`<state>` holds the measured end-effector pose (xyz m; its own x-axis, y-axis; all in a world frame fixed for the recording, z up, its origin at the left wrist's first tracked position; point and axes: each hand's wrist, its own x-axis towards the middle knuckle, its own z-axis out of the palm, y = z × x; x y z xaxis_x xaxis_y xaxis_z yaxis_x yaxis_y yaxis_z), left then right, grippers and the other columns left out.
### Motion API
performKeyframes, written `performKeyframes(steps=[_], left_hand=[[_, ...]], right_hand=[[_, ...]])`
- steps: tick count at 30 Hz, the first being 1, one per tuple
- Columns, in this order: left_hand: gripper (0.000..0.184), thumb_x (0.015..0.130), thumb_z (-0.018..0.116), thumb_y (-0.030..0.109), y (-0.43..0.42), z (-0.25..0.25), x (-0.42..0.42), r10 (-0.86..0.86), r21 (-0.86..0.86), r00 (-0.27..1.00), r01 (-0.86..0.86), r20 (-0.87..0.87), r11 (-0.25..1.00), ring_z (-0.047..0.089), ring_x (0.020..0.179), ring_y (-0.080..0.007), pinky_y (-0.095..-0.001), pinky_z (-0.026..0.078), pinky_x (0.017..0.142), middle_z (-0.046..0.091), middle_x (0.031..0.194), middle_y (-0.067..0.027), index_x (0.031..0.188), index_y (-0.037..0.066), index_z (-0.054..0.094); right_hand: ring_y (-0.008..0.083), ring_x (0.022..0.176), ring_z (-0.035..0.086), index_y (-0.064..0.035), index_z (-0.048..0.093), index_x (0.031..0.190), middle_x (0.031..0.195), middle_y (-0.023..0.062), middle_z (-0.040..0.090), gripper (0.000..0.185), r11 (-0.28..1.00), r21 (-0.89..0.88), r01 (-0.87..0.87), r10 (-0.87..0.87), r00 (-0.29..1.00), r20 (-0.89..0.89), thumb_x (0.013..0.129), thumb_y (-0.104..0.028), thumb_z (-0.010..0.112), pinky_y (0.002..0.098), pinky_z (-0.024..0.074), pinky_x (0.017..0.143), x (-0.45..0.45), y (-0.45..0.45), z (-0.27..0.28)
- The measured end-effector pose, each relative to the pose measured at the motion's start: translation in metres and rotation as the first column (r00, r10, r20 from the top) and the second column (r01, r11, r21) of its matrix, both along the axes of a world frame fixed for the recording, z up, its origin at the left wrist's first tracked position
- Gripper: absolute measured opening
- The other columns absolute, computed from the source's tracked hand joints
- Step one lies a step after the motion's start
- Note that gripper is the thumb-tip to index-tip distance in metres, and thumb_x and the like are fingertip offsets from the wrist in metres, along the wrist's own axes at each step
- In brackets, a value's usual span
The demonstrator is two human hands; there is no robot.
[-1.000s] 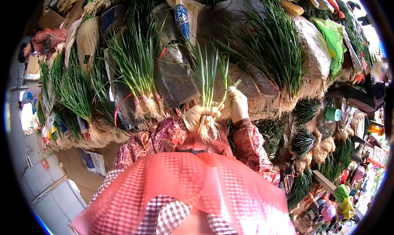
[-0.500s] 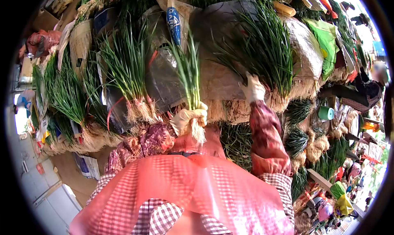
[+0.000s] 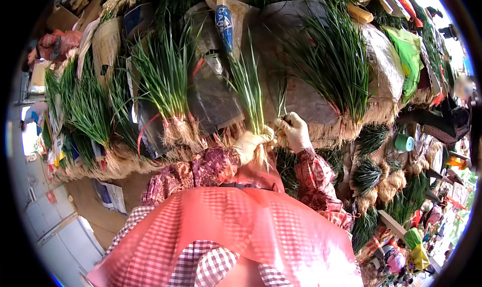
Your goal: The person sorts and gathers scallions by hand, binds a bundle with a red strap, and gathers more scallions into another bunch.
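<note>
Near the middle, my gloved left hand (image 3: 252,143) is wrapped round the base of a small bunch of green onions (image 3: 252,96), whose leaves point up and pale roots hang below. Just right of it, my gloved right hand (image 3: 293,130) pinches a thin green onion stalk (image 3: 282,99); its lower end is hidden by the fingers. A larger onion bunch (image 3: 168,81) with bushy roots lies to the left. On the right side rests a dark green onion pile (image 3: 339,71).
Sacking and a dark plastic sheet (image 3: 208,94) lie beyond my hands. More onion bundles (image 3: 93,111) line the left. At right are a green roll (image 3: 404,143), a green bag (image 3: 406,56) and a person (image 3: 447,121) in dark clothing.
My right hand has come back from the right-hand onion pile to beside my left hand, now with a thin stalk. My left hand still holds its bunch.
</note>
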<state>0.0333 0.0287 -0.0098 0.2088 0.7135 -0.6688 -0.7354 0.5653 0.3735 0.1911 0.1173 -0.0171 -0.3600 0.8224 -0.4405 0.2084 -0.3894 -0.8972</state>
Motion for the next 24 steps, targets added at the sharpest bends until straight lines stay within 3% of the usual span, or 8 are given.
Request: performKeyframes(steps=[4, 9, 12, 15, 16, 20, 22, 24], left_hand=[[0.011, 0.089, 0.057, 0.005, 0.007, 0.006, -0.004, 0.041, -0.025, 0.989, -0.038, 0.143, 0.999, 0.065, 0.08, -0.0189, -0.0327, 0.056, 0.066, 0.064, 0.1, -0.0134, 0.099, 0.006, 0.058], [0.008, 0.09, 0.052, 0.003, -0.019, 0.011, -0.024, -0.002, 0.055, 0.933, -0.019, 0.36, 0.998, 0.065, 0.077, -0.0184, -0.0304, 0.058, 0.064, 0.06, 0.095, -0.0129, 0.098, 0.004, 0.055], [0.013, 0.09, 0.054, 0.004, -0.036, 0.009, -0.036, -0.001, 0.065, 0.917, -0.027, 0.399, 0.998, 0.065, 0.078, -0.0202, -0.034, 0.058, 0.066, 0.06, 0.097, -0.0135, 0.102, 0.004, 0.055], [0.021, 0.09, 0.053, 0.005, -0.034, 0.014, -0.034, 0.035, -0.02, 0.864, -0.029, 0.503, 0.999, 0.065, 0.081, -0.0225, -0.0365, 0.058, 0.067, 0.06, 0.098, -0.0129, 0.11, 0.006, 0.053], [0.024, 0.09, 0.053, 0.006, -0.035, 0.017, -0.032, 0.05, -0.056, 0.834, -0.023, 0.549, 0.998, 0.065, 0.081, -0.023, -0.0373, 0.058, 0.067, 0.061, 0.099, -0.0131, 0.114, 0.005, 0.052], [0.035, 0.093, 0.045, 0.007, -0.038, -0.009, -0.04, 0.005, -0.076, 0.759, 0.058, 0.651, 0.995, 0.061, 0.08, -0.0192, -0.0338, 0.054, 0.07, 0.06, 0.099, -0.0086, 0.128, 0.004, 0.046], [0.037, 0.092, 0.043, 0.004, -0.031, 0.016, -0.04, 0.007, -0.012, 0.792, 0.0, 0.61, 1.0, 0.064, 0.079, -0.0229, -0.0351, 0.057, 0.066, 0.06, 0.092, -0.0099, 0.128, 0.007, 0.046], [0.04, 0.089, 0.045, 0.0, -0.035, 0.033, -0.046, -0.022, 0.084, 0.783, -0.039, 0.621, 0.996, 0.064, 0.078, -0.0238, -0.0364, 0.057, 0.068, 0.06, 0.092, -0.0103, 0.129, 0.008, 0.046]], right_hand=[[0.0054, 0.056, 0.053, -0.0043, 0.059, 0.084, 0.072, 0.0028, 0.062, 0.01, 0.913, -0.325, 0.248, -0.342, 0.898, -0.276, 0.086, -0.01, 0.066, 0.019, 0.0397, 0.048, -0.008, -0.01, 0.024], [0.0051, 0.053, 0.052, -0.0067, 0.059, 0.085, 0.073, 0.0016, 0.062, 0.008, 0.899, -0.129, 0.417, -0.435, 0.885, -0.168, 0.086, -0.013, 0.064, 0.0173, 0.0386, 0.044, 0.038, 0.003, 0.017], [0.0048, 0.053, 0.05, -0.0058, 0.058, 0.088, 0.073, 0.0023, 0.062, 0.011, 0.929, -0.369, -0.035, 0.023, 0.999, -0.037, 0.087, -0.015, 0.063, 0.0179, 0.0363, 0.043, 0.046, -0.007, 0.029], [0.0103, 0.084, 0.059, -0.0026, 0.052, 0.121, 0.109, 0.0069, 0.062, 0.039, 0.826, -0.533, -0.184, -0.068, 0.906, -0.418, 0.089, -0.021, 0.062, 0.0209, 0.0463, 0.063, 0.01, -0.02, 0.013], [0.0064, 0.07, 0.052, -0.0019, 0.056, 0.114, 0.095, 0.0033, 0.061, 0.027, 0.897, -0.344, -0.277, 0.048, 0.835, -0.548, 0.092, -0.018, 0.057, 0.0199, 0.0438, 0.058, -0.007, -0.018, 0.013], [0.0092, 0.08, 0.057, -0.0014, 0.061, 0.105, 0.091, 0.0039, 0.063, 0.019, 0.886, -0.46, -0.06, -0.158, 0.893, -0.421, 0.09, -0.014, 0.058, 0.0239, 0.0476, 0.068, -0.039, -0.016, 0.008], [0.0081, 0.074, 0.06, -0.0021, 0.061, 0.098, 0.089, 0.0044, 0.066, 0.02, 0.954, 0.293, -0.063, 0.023, 0.99, 0.138, 0.091, -0.02, 0.06, 0.0222, 0.0477, 0.063, -0.021, -0.014, -0.005], [0.0192, 0.075, 0.063, -0.0031, 0.063, 0.103, 0.093, 0.0135, 0.066, 0.031, 0.994, -0.033, 0.102, -0.09, 0.958, 0.274, 0.087, -0.029, 0.065, 0.0288, 0.0496, 0.071, 0.028, 0.001, 0.009]])
